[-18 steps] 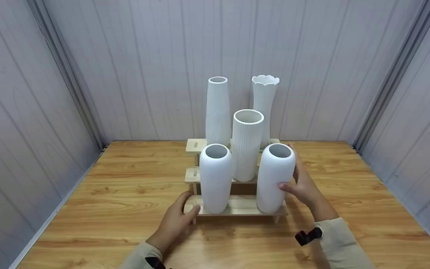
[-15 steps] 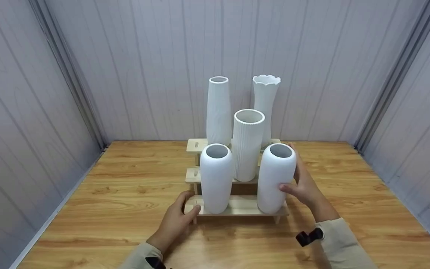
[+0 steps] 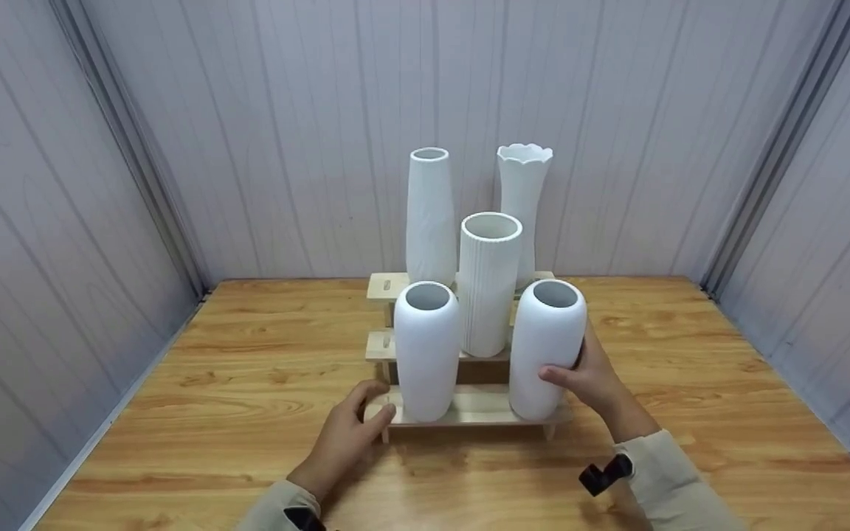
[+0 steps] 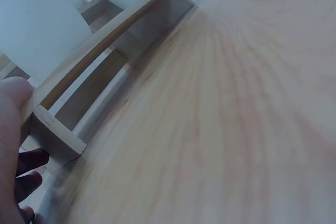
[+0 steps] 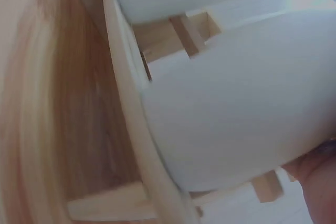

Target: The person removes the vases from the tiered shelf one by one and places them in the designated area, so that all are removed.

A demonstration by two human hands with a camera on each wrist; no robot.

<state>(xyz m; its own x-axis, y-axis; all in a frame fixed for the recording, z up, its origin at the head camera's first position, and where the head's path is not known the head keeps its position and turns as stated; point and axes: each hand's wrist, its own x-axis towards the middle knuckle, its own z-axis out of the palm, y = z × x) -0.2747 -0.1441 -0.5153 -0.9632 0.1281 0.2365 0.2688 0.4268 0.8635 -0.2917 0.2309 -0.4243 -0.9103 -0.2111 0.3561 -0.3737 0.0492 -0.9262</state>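
My left hand (image 3: 349,428) grips the left end of a three-step wooden stand (image 3: 480,402). In the left wrist view, its thumb (image 4: 18,92) lies at the step's edge while other fingers (image 4: 32,162) show beside the leg. My right hand (image 3: 602,387) holds a smooth white vase (image 3: 543,354) at the right of the lowest step, thumb on the vase's front; the fingers behind it are mostly hidden. That vase stands upright on the step, its base at the board in the right wrist view. A matching white vase (image 3: 427,354) stands at the step's left, near my left hand.
On the middle step is a ribbed white vase (image 3: 488,295). The top step bears a tapered white vase (image 3: 429,221) at left and a scallop-rimmed white vase (image 3: 522,192) at right. The stand rests on a wood-grain table (image 3: 248,383), with pale panel walls (image 3: 307,133) around.
My right hand has shifted slightly down around the right front vase, and its thumb has slid a little left across the front. The left hand stays at the stand's end.
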